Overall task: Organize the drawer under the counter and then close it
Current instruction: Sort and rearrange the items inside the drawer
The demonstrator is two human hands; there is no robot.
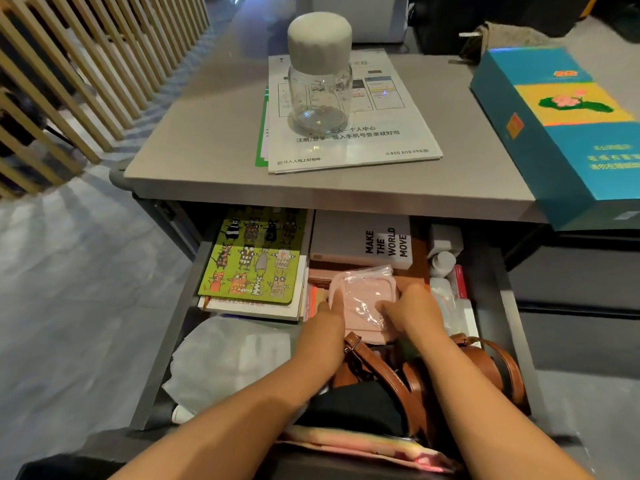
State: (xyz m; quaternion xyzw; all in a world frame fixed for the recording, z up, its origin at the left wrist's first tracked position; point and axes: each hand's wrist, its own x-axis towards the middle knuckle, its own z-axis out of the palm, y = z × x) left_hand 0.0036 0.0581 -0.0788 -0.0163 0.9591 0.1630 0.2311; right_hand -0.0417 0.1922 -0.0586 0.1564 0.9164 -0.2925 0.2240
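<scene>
The drawer under the grey counter stands pulled out, full of things. In its middle lies a pink flat case in a clear plastic wrapper. My left hand grips the case's left edge, and my right hand holds its right side, fingers curled over the wrapper. A green notebook with cartoon cats tops a stack of books at the back left. A grey box printed "MAKE THE WORLD MOVE" sits at the back. A brown leather bag fills the front right.
A white plastic bag lies at the drawer's front left; small bottles and packets line its right side. On the counter stand a glass jar on leaflets and a teal box. Wooden slats rise at left.
</scene>
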